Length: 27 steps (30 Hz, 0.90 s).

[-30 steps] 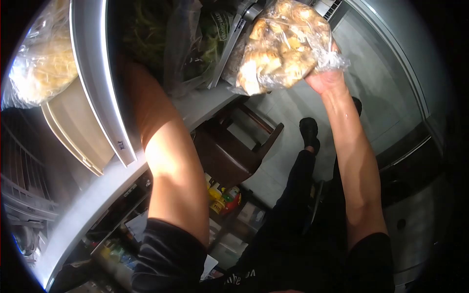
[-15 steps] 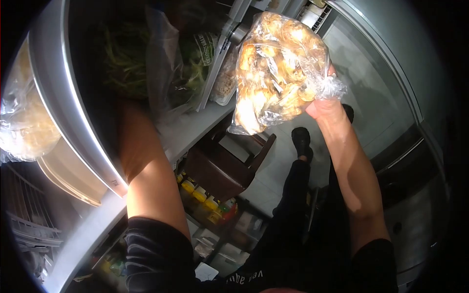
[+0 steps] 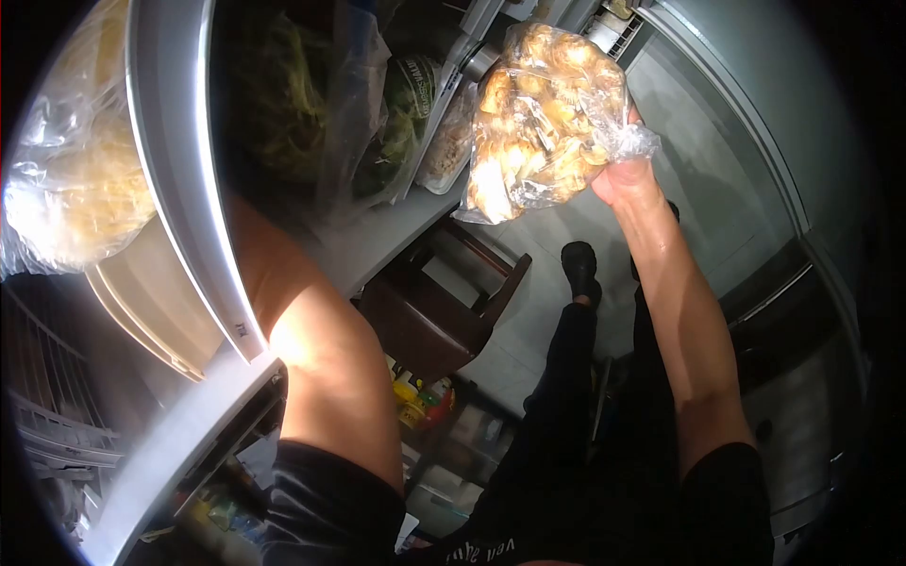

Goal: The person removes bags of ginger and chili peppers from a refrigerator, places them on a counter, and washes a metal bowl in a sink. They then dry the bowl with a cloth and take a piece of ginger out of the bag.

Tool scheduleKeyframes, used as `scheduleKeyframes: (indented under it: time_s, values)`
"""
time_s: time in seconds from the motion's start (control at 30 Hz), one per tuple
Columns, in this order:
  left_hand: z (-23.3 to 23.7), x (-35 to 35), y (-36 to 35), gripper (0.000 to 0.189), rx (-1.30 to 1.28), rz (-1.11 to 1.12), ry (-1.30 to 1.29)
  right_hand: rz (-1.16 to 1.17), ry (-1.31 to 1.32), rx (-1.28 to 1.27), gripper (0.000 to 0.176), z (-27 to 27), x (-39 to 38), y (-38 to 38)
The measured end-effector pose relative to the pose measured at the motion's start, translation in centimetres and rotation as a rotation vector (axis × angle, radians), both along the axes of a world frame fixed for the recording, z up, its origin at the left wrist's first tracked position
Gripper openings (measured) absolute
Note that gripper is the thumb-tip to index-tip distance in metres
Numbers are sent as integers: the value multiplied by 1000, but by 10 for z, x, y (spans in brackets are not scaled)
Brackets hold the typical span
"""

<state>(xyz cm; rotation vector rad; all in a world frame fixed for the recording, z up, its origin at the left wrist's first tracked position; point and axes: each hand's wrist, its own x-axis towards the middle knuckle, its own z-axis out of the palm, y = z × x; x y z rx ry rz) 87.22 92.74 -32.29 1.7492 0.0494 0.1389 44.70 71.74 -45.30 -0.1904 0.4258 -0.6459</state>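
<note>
My right hand grips a clear plastic bag by its gathered end. The bag is packed with pale golden-brown, lumpy pieces whose kind I cannot make out, and it is brightly lit. My left forearm reaches into the dark of an open fridge compartment, past a pale shelf edge. The left hand itself is hidden in there. Nearest to that arm lie leafy greens and a clear bag of greens with a printed label.
A wrapped bundle and a beige container sit left of the shelf edge. A wrapped tray lies by the greens. Below are a brown stool, a low shelf with packets, and the fridge door on the right.
My left arm and the shelf edge have shifted right in view, and the arm is bent more. The bag in my right hand sits slightly higher and is turned a little.
</note>
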Motion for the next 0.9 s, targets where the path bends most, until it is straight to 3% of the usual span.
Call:
scheduleKeyframes:
  time_s: [0.13, 0.3, 0.47, 0.5, 0.57, 0.63, 0.67, 0.7, 0.73, 0.77, 0.83, 0.87, 0.9]
  values:
    - [14, -25, 4, 40, -295, -24, 98, 34, -3, 39, 44, 1, 4, 0]
    - [4, -105, 17, 38, -718, -98, 275, -22, 61, 34, 42, -4, 8, 9]
    - [-13, -226, 63, 36, -1366, -234, 522, -83, -38, 26, 45, -4, 11, 8]
    - [-11, -244, 65, 36, -1492, -350, 597, -65, -56, 69, 43, 0, 13, 7]
    - [13, -276, 37, 42, -1507, -797, 656, -39, -84, 112, 41, 13, 23, 11]
    - [31, -303, 26, 42, -1579, -722, 635, -14, 163, 87, 47, 34, 36, 19]
    - [42, -311, 27, 46, -1484, -551, 747, -29, 246, 242, 46, 49, 46, 19]
    - [58, -320, 17, 53, -1379, -377, 854, -100, 145, 190, 41, 40, 55, 22]
    - [69, -332, 4, 55, -803, -323, 728, -78, 191, 237, 41, 32, 57, 22]
    - [79, -340, -7, 49, -766, -216, 692, -55, 237, 281, 41, 28, 55, 20]
    - [55, -333, 12, 41, -1327, -840, 719, -23, 94, 161, 31, 13, 38, 15]
    - [65, -342, 6, 40, -1265, -683, 743, -34, -57, 261, 32, -4, 32, 15]
    - [66, -346, 5, 40, -1274, -685, 749, -39, -50, 254, 32, -18, 22, 15]
